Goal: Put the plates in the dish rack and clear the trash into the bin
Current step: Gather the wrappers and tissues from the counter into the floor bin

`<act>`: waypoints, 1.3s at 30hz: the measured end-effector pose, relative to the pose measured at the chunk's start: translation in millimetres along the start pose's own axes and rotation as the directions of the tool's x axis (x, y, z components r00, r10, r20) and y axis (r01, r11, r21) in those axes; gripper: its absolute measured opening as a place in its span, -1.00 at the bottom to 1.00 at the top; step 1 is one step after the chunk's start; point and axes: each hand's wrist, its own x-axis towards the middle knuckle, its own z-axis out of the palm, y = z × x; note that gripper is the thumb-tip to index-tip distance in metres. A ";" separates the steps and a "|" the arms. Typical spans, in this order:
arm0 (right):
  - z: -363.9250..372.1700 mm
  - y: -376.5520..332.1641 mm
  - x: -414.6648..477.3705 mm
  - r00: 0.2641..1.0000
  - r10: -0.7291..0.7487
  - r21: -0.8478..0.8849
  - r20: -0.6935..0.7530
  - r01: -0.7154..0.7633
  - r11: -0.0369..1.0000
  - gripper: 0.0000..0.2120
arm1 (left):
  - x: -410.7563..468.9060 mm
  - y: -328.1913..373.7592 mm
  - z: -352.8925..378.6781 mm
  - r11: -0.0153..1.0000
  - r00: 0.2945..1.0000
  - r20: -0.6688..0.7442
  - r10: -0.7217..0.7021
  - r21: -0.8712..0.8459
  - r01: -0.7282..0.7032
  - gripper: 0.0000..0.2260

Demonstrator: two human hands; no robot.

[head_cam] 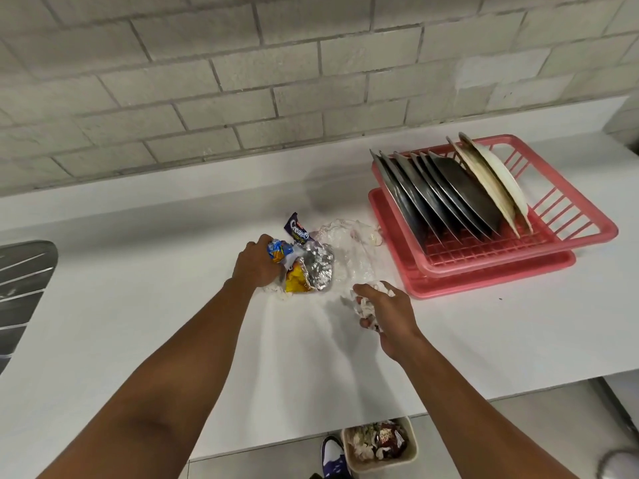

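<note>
L hand [257, 267] is shut tight on snack wrappers [304, 271] on the counter [138, 305]. R hand [387, 312] is curled round a tissue wad [366, 307]. Plates [446, 193] stand in the pink rack [567, 216]. The bin [413, 458] sits on the floor w/ trash in it.

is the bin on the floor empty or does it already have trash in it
Not empty. The bin, below the counter edge, already holds crumpled white paper and a dark red wrapper.

Both hands [257, 266] [389, 316] on counter trash [311, 271], plates [446, 191] racked
</note>
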 end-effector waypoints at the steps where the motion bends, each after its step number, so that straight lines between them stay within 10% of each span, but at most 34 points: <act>1: 0.9 -0.2 -0.3 1.000 0.000 -0.001 0.005 0.000 1.000 -0.89 | -0.4 -2.5 0.8 1.000 1.000 -0.026 0.004 -0.015 -0.004 -0.49; 7: 3.6 -0.2 -0.4 1.000 0.006 -0.006 -0.007 -0.006 1.000 -0.91 | -4.5 -8.6 -9.9 0.964 0.985 -0.173 -0.028 -0.264 -0.019 -0.56; 15: -2.3 -3.9 -10.5 1.000 -0.019 0.017 -0.012 0.019 1.000 -0.89 | -62.0 20.7 -25.1 0.669 0.992 -0.059 -0.108 -0.743 0.029 -0.71; 27: -88.9 -8.9 -80.5 0.947 0.046 -0.118 0.318 -0.008 0.993 -0.84 | -241.7 80.2 39.5 0.611 0.936 0.282 0.211 -0.785 0.099 -0.73; 39: -224.4 68.2 -129.7 0.928 0.251 -0.282 0.274 -0.172 0.944 -0.92 | -372.6 93.0 182.5 0.643 0.943 0.332 0.023 -0.727 0.240 -0.63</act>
